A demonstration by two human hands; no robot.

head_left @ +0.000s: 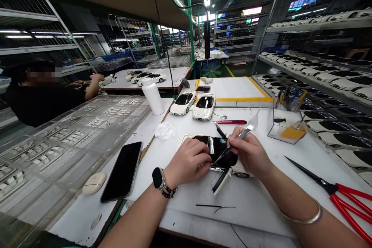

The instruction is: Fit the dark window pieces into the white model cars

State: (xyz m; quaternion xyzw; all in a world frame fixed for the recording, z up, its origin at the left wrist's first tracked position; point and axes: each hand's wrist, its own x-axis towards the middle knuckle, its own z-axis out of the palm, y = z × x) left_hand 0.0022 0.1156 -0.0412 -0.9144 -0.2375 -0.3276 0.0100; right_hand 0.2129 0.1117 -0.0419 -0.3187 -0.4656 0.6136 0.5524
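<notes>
A white model car [231,159] with a black roof lies on the white work surface in front of me, both doors swung out. The near door [222,182] sticks out toward me, and the far door [221,131] points away. My left hand [193,159] is closed over one end of the car, its fingertips pressed at the near roof edge. Pinched in my right hand [251,153] are metal tweezers [221,156], their tip down at the roof edge beside my left fingertips. Whatever lies under the left fingers is hidden.
Two white model cars [204,107] stand beyond, near a white bottle [153,97], crumpled tissue [165,130] and red knife [232,122]. A phone [122,172] lies left; red-handled scissors [328,188] and a clear tool box [286,124] right. Another person [49,93] sits at left.
</notes>
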